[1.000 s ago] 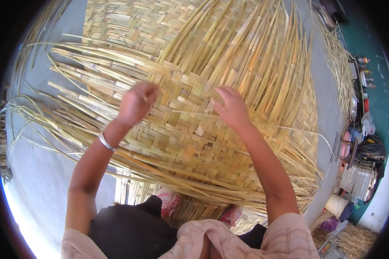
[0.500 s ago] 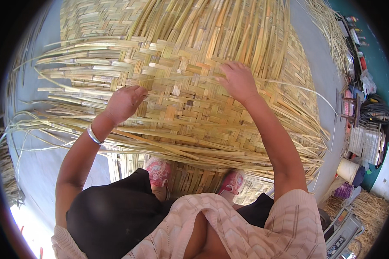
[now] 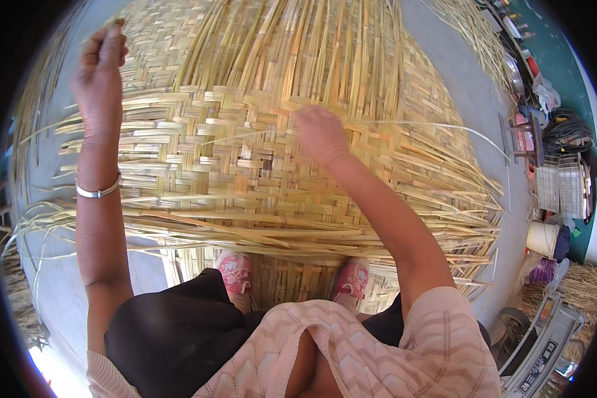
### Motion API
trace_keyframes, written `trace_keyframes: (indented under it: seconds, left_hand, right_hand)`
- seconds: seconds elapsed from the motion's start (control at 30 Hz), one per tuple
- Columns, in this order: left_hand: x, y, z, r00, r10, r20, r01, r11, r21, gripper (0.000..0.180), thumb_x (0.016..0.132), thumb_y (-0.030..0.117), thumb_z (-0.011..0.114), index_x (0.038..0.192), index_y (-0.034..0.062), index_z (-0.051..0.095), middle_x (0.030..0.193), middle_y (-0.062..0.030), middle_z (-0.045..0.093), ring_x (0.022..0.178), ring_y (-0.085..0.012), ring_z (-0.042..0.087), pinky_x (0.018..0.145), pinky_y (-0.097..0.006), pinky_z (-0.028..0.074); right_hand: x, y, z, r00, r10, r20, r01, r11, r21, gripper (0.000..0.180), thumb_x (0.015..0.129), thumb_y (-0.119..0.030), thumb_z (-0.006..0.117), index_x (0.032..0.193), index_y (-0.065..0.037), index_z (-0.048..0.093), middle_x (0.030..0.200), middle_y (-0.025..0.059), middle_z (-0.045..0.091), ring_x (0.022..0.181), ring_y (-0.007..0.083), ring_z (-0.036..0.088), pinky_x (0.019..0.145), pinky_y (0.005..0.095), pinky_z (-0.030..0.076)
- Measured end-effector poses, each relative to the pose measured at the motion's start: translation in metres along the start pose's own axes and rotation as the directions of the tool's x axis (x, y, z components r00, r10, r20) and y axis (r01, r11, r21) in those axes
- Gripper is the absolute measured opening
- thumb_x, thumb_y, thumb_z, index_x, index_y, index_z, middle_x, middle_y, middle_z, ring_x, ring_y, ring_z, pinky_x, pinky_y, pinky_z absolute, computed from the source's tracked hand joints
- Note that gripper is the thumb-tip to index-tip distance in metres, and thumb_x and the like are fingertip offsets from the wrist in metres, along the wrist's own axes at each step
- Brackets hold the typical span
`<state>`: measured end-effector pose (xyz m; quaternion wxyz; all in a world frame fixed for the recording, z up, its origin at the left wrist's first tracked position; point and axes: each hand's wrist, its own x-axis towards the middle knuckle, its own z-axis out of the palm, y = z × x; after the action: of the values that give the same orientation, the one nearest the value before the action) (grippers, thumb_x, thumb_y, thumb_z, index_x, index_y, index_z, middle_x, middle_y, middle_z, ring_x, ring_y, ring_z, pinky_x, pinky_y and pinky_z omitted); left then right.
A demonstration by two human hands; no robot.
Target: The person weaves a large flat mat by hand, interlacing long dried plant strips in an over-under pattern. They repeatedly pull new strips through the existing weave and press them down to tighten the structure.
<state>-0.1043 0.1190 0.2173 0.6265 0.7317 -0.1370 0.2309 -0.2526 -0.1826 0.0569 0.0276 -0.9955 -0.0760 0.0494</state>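
Observation:
A large mat (image 3: 259, 159) of flat, straw-coloured split-reed strips lies before me, part woven, with long loose strips fanning out. My right hand (image 3: 322, 136), slightly blurred, is over the middle of the mat with its fingers curled down onto a thin pale strip (image 3: 431, 125). The strip shows on both sides of this hand and curves off past the mat's right edge. My left hand (image 3: 101, 76), with a silver bangle at the wrist, is raised at the far left. Its fingers are pinched together near the mat's far left edge; whatever lies between the fingertips is too small to name.
Loose strip ends (image 3: 43, 219) stick out over the grey floor at left. My pink shoes (image 3: 353, 277) stand at the mat's near edge. At right are a small stool (image 3: 529, 136), coiled black cable (image 3: 567, 138), a cream bucket (image 3: 542, 239), a grey machine (image 3: 544, 345) and straw.
My left hand has risen away from the thin strip toward the far left. The right hand has shifted left and blurred. The whole view has tilted a little.

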Motion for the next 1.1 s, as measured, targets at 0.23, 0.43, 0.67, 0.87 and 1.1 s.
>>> trace_keyframes:
  seconds: [0.23, 0.43, 0.67, 0.87, 1.1]
  left_hand:
    - [-0.026, 0.002, -0.007, 0.932, -0.347, 0.109, 0.357, 0.818, -0.451, 0.024, 0.099, 0.02, 0.045, 0.084, 0.0036, 0.053, 0.075, -0.0072, 0.055, 0.07, -0.014, 0.051, 0.064, -0.027, 0.042]
    - [-0.131, -0.016, 0.031, 0.552, -0.792, 0.261, 0.793, 0.403, -0.457, 0.029, 0.099, 0.033, 0.049, 0.093, 0.0056, 0.056, 0.07, -0.001, 0.053, 0.061, -0.0146, 0.05, 0.064, -0.029, 0.043]
    - [-0.147, 0.0, 0.059, 0.575, -0.742, 0.345, 0.771, 0.349, -0.533, 0.047, 0.101, 0.041, 0.04, 0.124, 0.0014, 0.052, 0.118, -0.0097, 0.059, 0.108, -0.0214, 0.056, 0.089, -0.037, 0.046]
    - [-0.132, -0.008, 0.028, 0.499, -0.797, 0.341, 0.823, 0.312, -0.475, 0.034, 0.103, 0.034, 0.036, 0.112, 0.0068, 0.055, 0.113, -0.0077, 0.062, 0.107, -0.0172, 0.058, 0.085, -0.034, 0.045]
    - [-0.096, -0.023, 0.0, 0.579, -0.792, 0.194, 0.691, 0.35, -0.633, 0.034, 0.105, 0.031, 0.028, 0.106, 0.0067, 0.053, 0.103, -0.0093, 0.065, 0.095, -0.0189, 0.064, 0.083, -0.035, 0.049]
  right_hand:
    - [-0.005, 0.081, -0.002, 0.952, 0.222, 0.209, -0.195, 0.97, -0.142, 0.02, 0.086, -0.011, 0.055, 0.104, -0.009, 0.063, 0.101, 0.0125, 0.067, 0.099, 0.03, 0.063, 0.084, 0.0454, 0.048]
    - [0.06, 0.016, -0.088, 0.981, 0.192, 0.004, -0.191, 0.979, 0.075, 0.013, 0.089, -0.015, 0.051, 0.097, -0.009, 0.059, 0.088, 0.0132, 0.066, 0.079, 0.033, 0.064, 0.067, 0.0445, 0.052]
    - [0.072, -0.11, -0.116, 0.951, -0.215, -0.221, 0.255, 0.952, 0.17, 0.02, 0.087, -0.011, 0.05, 0.105, -0.01, 0.057, 0.093, 0.013, 0.061, 0.085, 0.0318, 0.062, 0.071, 0.0414, 0.051]
    - [0.035, -0.107, -0.097, 0.992, -0.047, -0.114, 0.093, 0.895, 0.437, 0.039, 0.087, -0.02, 0.057, 0.125, -0.012, 0.053, 0.102, 0.0145, 0.062, 0.091, 0.0318, 0.062, 0.078, 0.0424, 0.051]
    - [-0.003, -0.045, -0.096, 0.929, 0.092, 0.357, -0.344, 0.562, 0.752, 0.034, 0.093, -0.037, 0.058, 0.093, -0.003, 0.063, 0.066, 0.0037, 0.047, 0.066, 0.011, 0.047, 0.065, 0.0291, 0.044]
